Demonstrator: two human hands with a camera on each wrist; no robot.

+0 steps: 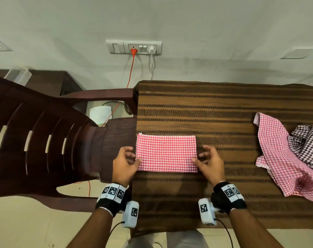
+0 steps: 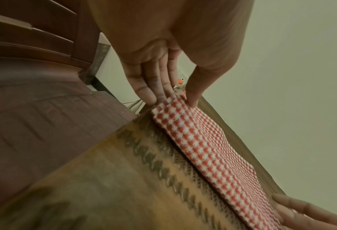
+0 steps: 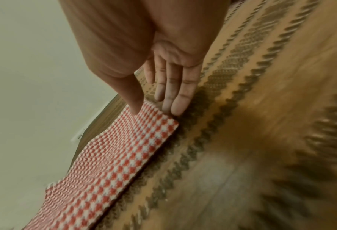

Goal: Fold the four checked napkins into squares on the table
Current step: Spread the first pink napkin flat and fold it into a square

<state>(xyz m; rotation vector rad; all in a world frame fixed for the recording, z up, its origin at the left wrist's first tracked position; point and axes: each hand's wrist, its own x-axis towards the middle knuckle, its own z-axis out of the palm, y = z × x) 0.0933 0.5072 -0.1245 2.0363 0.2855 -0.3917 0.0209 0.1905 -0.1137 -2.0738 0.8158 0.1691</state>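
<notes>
A red-and-white checked napkin point(image 1: 166, 153) lies folded into a flat rectangle on the striped table cloth point(image 1: 205, 108), near its left edge. My left hand point(image 1: 135, 157) is at the napkin's left short end: the thumb rests on top of the napkin point(image 2: 203, 140) and the straight fingers point(image 2: 149, 93) touch its edge. My right hand point(image 1: 198, 157) mirrors it at the right end, thumb tip on the napkin point(image 3: 114, 155), straight fingers point(image 3: 175, 105) on the cloth beside it. Neither hand clearly pinches. Unfolded pink point(image 1: 281, 158) and dark checked point(image 1: 307, 140) napkins lie heaped at the right.
A dark brown plastic chair point(image 1: 44, 140) stands against the table's left side, its arm close to my left hand. On the wall behind is a switch panel point(image 1: 134, 47) with an orange plug and cord. A white container point(image 1: 100, 113) sits on the floor under the chair.
</notes>
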